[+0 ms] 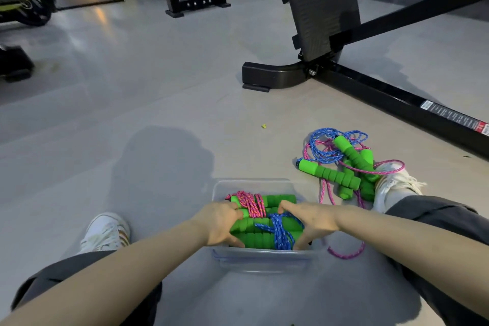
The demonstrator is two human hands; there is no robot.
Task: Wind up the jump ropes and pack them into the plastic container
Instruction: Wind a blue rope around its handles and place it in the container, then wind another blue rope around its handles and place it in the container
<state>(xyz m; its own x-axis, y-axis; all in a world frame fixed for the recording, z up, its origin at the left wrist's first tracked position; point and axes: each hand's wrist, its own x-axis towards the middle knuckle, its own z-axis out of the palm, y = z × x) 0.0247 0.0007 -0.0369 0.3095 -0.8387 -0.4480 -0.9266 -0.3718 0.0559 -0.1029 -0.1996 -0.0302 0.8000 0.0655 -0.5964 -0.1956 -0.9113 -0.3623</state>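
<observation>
A clear plastic container [254, 185] sits on the floor between my legs. Inside lie two wound jump ropes with green foam handles: a pink-corded bundle [251, 202] at the back and a blue-corded bundle [275, 233] in front. My left hand [221, 222] grips the left ends of the blue bundle's handles. My right hand [308, 222] grips their right ends, fingers curled over the foam. Both hands are inside the container.
A tangled pile of loose blue and pink ropes [346, 164] with green handles lies right of the container, against my right shoe [391, 185]. A pink loop [346, 253] trails by the container. A black gym machine base [280, 77] stands ahead; my left shoe [105, 230] is at left.
</observation>
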